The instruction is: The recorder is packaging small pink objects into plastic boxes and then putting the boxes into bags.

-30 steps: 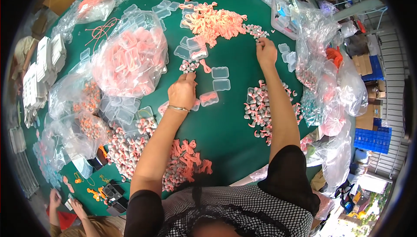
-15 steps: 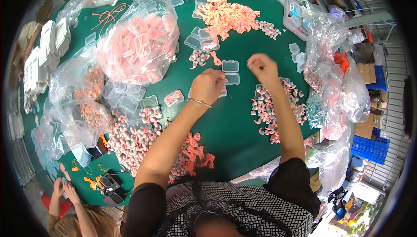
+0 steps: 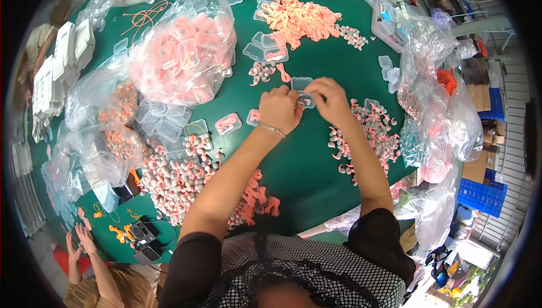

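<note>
An open clear plastic box [image 3: 302,83] lies on the green table in front of me, its two halves one beyond the other. My left hand [image 3: 280,109] is closed at the near left side of the box, fingertips at its near half; what it pinches is hidden. My right hand [image 3: 329,102] reaches in from the right with curled fingers at the same half. Whatever lies between its fingertips is too small to make out. Just beyond are a pink cord bundle [image 3: 283,73] and a small heap of grey-and-pink pieces [image 3: 261,73]. A filled box [image 3: 253,117] is left of my left hand.
Grey-and-pink pieces form a pile [image 3: 370,133] on the right and a larger pile [image 3: 175,181] on the left. A heap of orange-pink cords [image 3: 299,17] lies at the back. A big clear bag [image 3: 183,54] of filled boxes stands left. Another person's hands [image 3: 82,243] show lower left.
My right hand has moved left and down to the box, and my left hand has shifted slightly right. They now meet over the near half. The other person's hands have moved apart.
</note>
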### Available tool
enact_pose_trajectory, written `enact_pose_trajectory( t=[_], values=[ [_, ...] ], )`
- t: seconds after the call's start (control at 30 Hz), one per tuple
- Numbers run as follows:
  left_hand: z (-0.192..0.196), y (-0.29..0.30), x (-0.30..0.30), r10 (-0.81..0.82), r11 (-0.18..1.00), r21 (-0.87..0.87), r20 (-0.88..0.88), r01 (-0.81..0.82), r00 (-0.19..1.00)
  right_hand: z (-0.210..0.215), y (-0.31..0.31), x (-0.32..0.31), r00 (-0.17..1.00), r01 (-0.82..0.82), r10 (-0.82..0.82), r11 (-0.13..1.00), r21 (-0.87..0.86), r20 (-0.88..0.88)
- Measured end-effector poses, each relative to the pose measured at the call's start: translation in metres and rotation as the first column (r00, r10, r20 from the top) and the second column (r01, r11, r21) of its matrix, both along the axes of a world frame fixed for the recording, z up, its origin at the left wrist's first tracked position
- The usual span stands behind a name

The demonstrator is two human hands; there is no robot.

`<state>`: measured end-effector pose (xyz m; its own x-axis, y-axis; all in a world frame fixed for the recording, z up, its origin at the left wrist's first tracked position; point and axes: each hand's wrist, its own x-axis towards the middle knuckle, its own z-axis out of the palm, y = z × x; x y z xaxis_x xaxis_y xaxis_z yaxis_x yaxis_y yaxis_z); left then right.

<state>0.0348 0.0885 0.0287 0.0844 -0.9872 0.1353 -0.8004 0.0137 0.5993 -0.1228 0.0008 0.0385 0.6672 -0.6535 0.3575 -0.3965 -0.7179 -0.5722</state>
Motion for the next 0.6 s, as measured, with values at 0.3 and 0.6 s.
enact_pose_trajectory(
  t=[0.3,0.6],
  values=[
    [0.007,0.009,-0.002,0.042,0.999,0.024,0.074,-0.044,0.996,-0.002,-0.041,0.074,0.929,0.335,-0.302,0.932,0.136,-0.215],
    [0.0,0.012,-0.011,0.087,0.996,-0.024,0.012,-0.086,0.996,-0.004,-0.025,0.053,0.96,0.223,-0.278,0.84,0.494,0.04]
  ],
)
